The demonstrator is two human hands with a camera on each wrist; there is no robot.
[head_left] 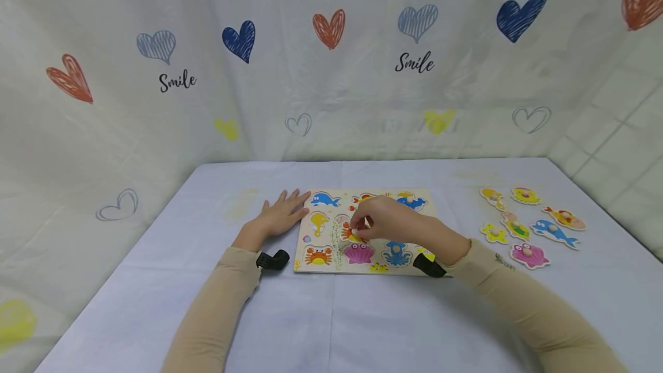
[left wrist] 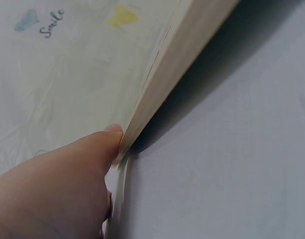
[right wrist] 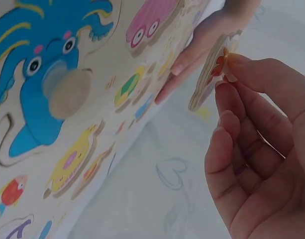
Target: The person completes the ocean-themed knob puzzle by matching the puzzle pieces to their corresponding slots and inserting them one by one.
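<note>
Right hand (right wrist: 261, 149): fingertips pinch a puzzle piece (right wrist: 212, 74) by its knob, above the puzzle board (head_left: 331, 235); only the wrist view shows this.
Left hand (head_left: 279, 214): flat, fingers spread, against the board's left edge.
Bench (head_left: 362, 315): six loose pieces (head_left: 528, 223) lie well right.

Both arms are covered by close-fitting, long beige sleeves (head_left: 217, 309) that run from the lower edge of the head view to the wrists, their fabric plain and unpatterned, with soft creases along the forearms. A small black device sits at each wrist, the left wrist unit (head_left: 273, 260) rounded and glossy at the cuff and the right wrist unit (head_left: 429, 266) a similar dark block under the forearm. The left hand (head_left: 282, 214) and right hand (head_left: 385, 219) are bare, without gloves, rings or other markings, the fingernails short and unpainted.
</note>
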